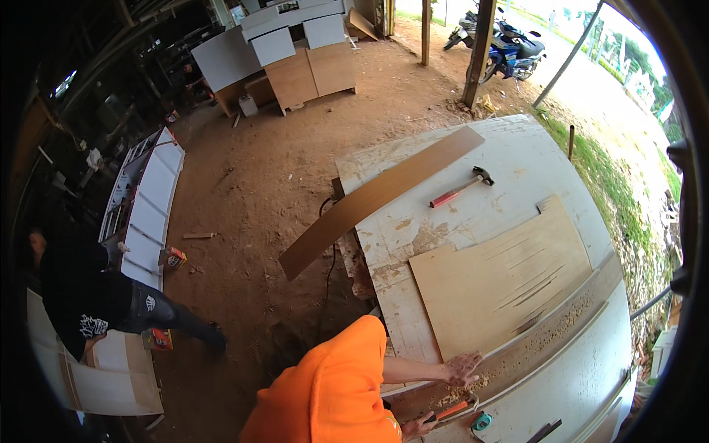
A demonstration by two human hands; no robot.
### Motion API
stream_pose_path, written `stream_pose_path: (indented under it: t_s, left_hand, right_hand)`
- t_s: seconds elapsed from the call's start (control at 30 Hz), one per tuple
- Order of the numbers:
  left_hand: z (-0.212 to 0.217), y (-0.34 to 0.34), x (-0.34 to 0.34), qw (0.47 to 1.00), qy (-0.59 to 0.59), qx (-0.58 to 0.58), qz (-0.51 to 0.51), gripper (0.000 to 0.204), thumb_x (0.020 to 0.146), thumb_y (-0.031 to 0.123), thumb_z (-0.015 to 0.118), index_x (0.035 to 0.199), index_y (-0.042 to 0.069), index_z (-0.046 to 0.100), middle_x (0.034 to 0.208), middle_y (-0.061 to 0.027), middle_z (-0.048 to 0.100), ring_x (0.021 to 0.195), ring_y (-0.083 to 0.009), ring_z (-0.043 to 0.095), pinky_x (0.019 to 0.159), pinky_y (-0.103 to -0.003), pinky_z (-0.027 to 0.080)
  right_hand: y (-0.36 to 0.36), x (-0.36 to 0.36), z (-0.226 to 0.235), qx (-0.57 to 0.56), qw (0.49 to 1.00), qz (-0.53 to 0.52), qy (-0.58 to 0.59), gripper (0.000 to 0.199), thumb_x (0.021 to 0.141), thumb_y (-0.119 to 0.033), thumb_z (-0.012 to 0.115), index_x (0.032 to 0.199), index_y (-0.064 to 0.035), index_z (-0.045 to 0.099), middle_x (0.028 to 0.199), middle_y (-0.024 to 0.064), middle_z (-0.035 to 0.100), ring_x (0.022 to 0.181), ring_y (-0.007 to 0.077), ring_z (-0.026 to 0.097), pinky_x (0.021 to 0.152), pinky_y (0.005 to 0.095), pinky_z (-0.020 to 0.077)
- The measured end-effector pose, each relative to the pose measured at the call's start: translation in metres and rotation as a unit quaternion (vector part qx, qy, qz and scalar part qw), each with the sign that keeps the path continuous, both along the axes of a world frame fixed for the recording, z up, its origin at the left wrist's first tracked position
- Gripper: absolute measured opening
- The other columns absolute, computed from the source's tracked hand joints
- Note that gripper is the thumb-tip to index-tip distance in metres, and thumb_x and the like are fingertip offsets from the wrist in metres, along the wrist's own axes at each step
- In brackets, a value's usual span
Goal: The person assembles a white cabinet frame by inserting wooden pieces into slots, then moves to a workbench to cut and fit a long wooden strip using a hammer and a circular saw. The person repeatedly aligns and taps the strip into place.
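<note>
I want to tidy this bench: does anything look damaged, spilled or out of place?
Yes. The plywood sheet has dark streaks that look like splits or torn veneer. Wood shavings litter the brown strip beside it. The long brown board sits askew, one end jutting past the edge of the white worktop, where it could get knocked.

Orange top, loose sleeve, bare hand

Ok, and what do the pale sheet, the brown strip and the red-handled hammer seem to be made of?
Pale sheet: looks like bare plywood, matte with dark streaks.
Brown strip: wood or laminate; smooth, even colour leaves this open.
Red-handled hammer: likely metal head, dark and clawed; the bright handle suggests plastic or paint.
</note>
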State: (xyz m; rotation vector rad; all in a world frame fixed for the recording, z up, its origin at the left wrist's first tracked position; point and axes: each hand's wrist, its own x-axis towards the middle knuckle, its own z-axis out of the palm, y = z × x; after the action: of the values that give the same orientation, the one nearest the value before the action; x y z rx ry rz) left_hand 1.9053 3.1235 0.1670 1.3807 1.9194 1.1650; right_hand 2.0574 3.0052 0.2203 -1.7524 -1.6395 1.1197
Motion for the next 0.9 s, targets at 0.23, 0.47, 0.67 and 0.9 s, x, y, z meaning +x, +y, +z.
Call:
stream_pose_path:
  t_s: [0.23, 0.47, 0.67, 0.9]
  left_hand:
    - [-0.028, -0.046, 0.031, 0.998, 0.055, 0.005, -0.024, 0.07, 0.091, 0.031, 0.064, 0.148, -0.002, 0.041, 0.158, -0.0359, 0.025, 0.138, -0.0473, 0.041, 0.114, -0.052, 0.035]
    - [-0.032, -0.026, 0.023, 0.995, 0.061, 0.079, 0.024, 0.045, 0.096, 0.037, 0.055, 0.122, 0.002, 0.066, 0.14, -0.0319, 0.043, 0.124, -0.0453, 0.052, 0.101, -0.05, 0.045]
    - [-0.038, -0.018, 0.036, 0.99, 0.033, 0.063, 0.122, 0.034, 0.096, 0.03, 0.055, 0.113, 0.002, 0.067, 0.131, -0.0312, 0.049, 0.113, -0.0436, 0.058, 0.094, -0.048, 0.049]
    - [-0.016, -0.025, 0.024, 0.995, 0.015, 0.052, 0.081, 0.028, 0.091, 0.02, 0.057, 0.111, 0.002, 0.065, 0.127, -0.0336, 0.052, 0.108, -0.0446, 0.059, 0.093, -0.05, 0.048]
  right_hand:
    - [0.003, -0.017, -0.002, -0.029, 0.999, -0.003, -0.021, 0.04, 0.105, -0.029, 0.051, 0.103, 0.0095, 0.059, 0.077, 0.0163, 0.06, 0.065, 0.0272, 0.058, 0.061, 0.0392, 0.0467]
    - [0.003, -0.002, -0.008, -0.042, 0.998, -0.045, -0.032, 0.041, 0.106, -0.03, 0.051, 0.103, 0.01, 0.059, 0.078, 0.0172, 0.06, 0.066, 0.0285, 0.058, 0.063, 0.0403, 0.0472]
    - [0.009, 0.01, -0.008, -0.048, 0.995, -0.074, -0.041, 0.042, 0.106, -0.031, 0.05, 0.103, 0.0104, 0.059, 0.078, 0.018, 0.06, 0.067, 0.0297, 0.058, 0.064, 0.0413, 0.0475]
    - [0.007, 0.018, -0.013, -0.052, 0.993, -0.096, -0.048, 0.043, 0.106, -0.032, 0.049, 0.103, 0.0109, 0.058, 0.079, 0.0189, 0.06, 0.067, 0.031, 0.058, 0.065, 0.0424, 0.0479]
